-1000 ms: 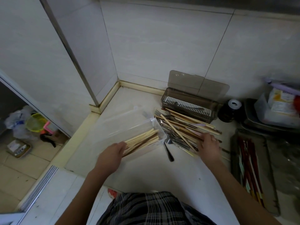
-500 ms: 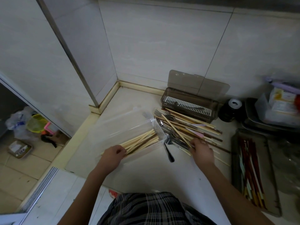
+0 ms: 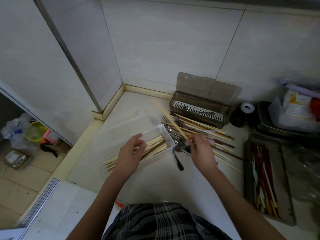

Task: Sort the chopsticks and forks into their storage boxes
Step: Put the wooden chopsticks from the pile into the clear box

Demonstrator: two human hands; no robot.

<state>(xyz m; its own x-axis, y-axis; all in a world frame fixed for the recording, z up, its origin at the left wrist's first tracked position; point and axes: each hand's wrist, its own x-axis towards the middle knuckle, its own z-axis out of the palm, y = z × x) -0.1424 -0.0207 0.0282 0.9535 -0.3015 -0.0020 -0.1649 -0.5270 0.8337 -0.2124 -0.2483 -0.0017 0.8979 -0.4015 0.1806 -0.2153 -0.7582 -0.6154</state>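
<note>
Right hand (image 3: 201, 149) pinches one pale chopstick (image 3: 168, 118), tilted up over the clear box (image 3: 138, 135). Left hand (image 3: 129, 155), fingers loosely spread and holding nothing, hovers over the chopsticks sticking out of that box.

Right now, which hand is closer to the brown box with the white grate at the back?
Right. The right hand, holding a pale chopstick, is just in front of the brown box. The left hand is farther left, over the clear box.

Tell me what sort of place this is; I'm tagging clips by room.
Probably a home kitchen: a tiled wall meets a pale countertop strewn with chopsticks and forks, and a brown cutlery drainer box stands open behind them.
</note>
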